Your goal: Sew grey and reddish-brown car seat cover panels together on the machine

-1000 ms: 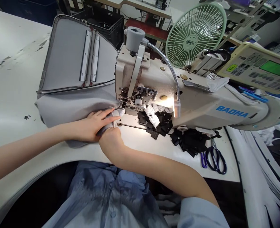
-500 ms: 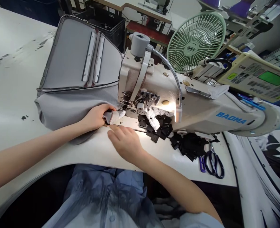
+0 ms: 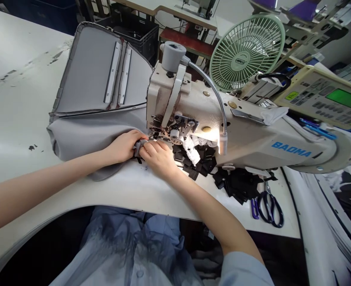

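Observation:
A large grey fabric cover with dark piped edges and two pale strips lies left of the sewing machine. My left hand grips a bunched edge of it just in front of the needle area. Close beside it, my right hand has its fingers closed on the same bunched fabric, from the right. A small dark tip sticks out below the fingers. The hands hide the held edge and most of the spot under the presser foot.
Black fabric tabs lie in piles under the machine arm, near white crumpled material. Dark-handled scissors and a purple thread snipper rest at the right. Behind the machine stand a green fan and a control panel.
My right hand has moved up and taken hold of the bunched fabric beside my left hand. The fabric edge there has been turned and gathered between the hands.

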Available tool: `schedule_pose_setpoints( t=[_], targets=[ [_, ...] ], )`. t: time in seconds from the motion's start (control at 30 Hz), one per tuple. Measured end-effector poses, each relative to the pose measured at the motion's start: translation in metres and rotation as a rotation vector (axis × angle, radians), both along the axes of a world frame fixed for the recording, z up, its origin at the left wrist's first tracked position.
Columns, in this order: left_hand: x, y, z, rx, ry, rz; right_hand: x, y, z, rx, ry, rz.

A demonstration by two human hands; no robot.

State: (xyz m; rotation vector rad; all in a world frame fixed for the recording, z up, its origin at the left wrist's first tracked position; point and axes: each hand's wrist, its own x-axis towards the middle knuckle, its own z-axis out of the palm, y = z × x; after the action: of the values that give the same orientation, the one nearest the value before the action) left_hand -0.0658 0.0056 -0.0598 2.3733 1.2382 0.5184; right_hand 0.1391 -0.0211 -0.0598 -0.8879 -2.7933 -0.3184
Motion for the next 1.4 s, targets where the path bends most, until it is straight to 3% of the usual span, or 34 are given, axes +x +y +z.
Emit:
schedule_pose_setpoints(
  t=[0.2, 0.47, 0.6, 0.87, 0.97, 1.23, 1.4],
  targets=[
    [0.013, 0.016, 0.009, 0.245, 0.285, -0.148, 0.010, -0.007, -0.012, 0.017, 0.033, -0.013],
    [0.007, -0.015, -0.005, 0.329, 0.279, -0.138, 0.014, -0.008, -0.016, -0.097, 0.110, -0.120],
    [0.010, -0.014, -0.011, 0.390, 0.230, -0.118, 0.014, -0.009, -0.014, -0.110, 0.147, -0.159],
    [0.022, -0.010, -0.019, 0.578, 0.240, -0.291, 0.019, -0.013, -0.005, -0.173, 0.182, -0.255],
    [0.031, -0.016, -0.020, 0.525, 0.258, -0.267, 0.019, -0.006, -0.005, -0.214, 0.118, -0.351],
    [0.025, -0.026, -0.016, 0.328, 0.191, -0.117, 0.020, -0.001, 0.000, -0.252, 0.022, -0.395],
    [0.017, -0.017, -0.007, 0.042, 0.038, -0.101, 0.021, -0.002, 0.000, -0.266, 0.019, -0.400]
  ],
)
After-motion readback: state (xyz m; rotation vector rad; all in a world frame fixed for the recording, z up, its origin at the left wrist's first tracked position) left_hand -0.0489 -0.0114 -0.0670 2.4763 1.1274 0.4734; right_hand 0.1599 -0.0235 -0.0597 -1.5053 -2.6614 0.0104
